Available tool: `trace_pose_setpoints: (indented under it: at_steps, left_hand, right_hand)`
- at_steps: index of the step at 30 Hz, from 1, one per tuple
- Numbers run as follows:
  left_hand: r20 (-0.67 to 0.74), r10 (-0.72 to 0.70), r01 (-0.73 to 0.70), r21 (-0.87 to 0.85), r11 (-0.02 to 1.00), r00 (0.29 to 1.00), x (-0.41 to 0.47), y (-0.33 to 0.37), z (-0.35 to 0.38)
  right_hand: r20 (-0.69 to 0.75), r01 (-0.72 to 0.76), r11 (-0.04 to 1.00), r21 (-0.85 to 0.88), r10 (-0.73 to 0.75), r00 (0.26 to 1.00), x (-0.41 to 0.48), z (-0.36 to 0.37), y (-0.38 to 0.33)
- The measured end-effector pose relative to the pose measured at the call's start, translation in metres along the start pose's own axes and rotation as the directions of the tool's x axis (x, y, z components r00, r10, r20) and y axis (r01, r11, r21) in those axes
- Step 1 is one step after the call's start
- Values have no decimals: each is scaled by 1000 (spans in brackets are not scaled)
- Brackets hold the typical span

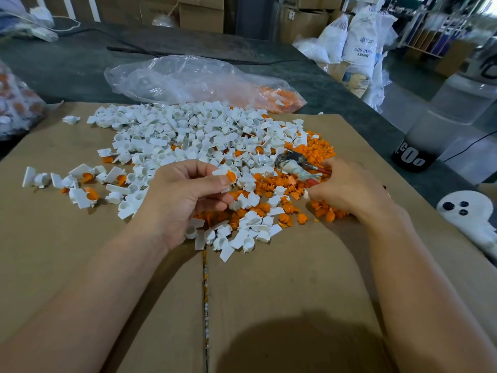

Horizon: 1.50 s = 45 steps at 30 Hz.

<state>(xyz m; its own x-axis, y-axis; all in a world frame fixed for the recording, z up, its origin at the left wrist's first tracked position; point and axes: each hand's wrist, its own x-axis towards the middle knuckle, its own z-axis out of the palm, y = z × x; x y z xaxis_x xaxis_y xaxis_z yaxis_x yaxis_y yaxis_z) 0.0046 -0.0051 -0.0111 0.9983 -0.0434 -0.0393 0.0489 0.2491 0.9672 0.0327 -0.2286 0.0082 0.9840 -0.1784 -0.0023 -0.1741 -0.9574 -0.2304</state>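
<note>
– Pinching what, that left hand [185, 193]?
– A white cap [221, 172], orange plug facing right, between thumb and curled fingers, over the white pile [188, 130]
– And the right hand [347, 189]?
– Fingers curled round the pliers [297, 166] at the red handles; long axis near-right to far-left, head pointing far-left beside the orange pieces [318, 150]

Dark grey-green counter [242, 52] running back to stacked brown cardboard boxes [201, 17], with the white bars of a frame [80, 6] at far left. On the right, bulging white sacks [360, 41] labelled ABS resin, piled on a grey floor [403, 109]. Beyond them, an open shelving rack [430, 33], blurred. Nearer, a translucent drum [457, 109] with a black base. Flat, cool light, brightest at far right.
</note>
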Motion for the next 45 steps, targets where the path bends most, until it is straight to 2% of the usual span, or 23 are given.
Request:
trace_pose_setpoints:
  at_steps: [3,6,10,12,17,23,35,45]
  left_hand:
    - [-14,13,-13,-21,1000,1000,2,0,0]
    - [-39,58,-60,-67,996,998,4,0,-1]
    - [-85,116,-125,-114,985,990,6,0,-3]
    - [-97,128,-140,-127,982,987,7,-1,-2]
    - [-104,155,-168,-125,978,982,7,-2,-3]
    - [-146,180,-199,-129,972,973,10,-4,-4]
    - [-172,217,-238,-116,964,961,9,-3,-4]
    - [-152,228,-248,-130,960,962,8,-2,-3]
  right_hand:
    - [-22,34,999,23,-34,999,-2,-3,-1]
    - [-118,160,980,119,-146,982,-2,-6,-3]
    - [-327,363,914,180,-293,899,-7,-5,-10]
    - [-357,446,879,168,-367,859,-12,-3,-15]
    - [-270,561,808,182,-508,818,-22,3,-29]
    - [-116,588,787,187,-576,809,-31,7,-38]
    - [-24,585,791,182,-591,806,-35,9,-41]
    - [32,587,770,251,-612,790,-37,9,-43]
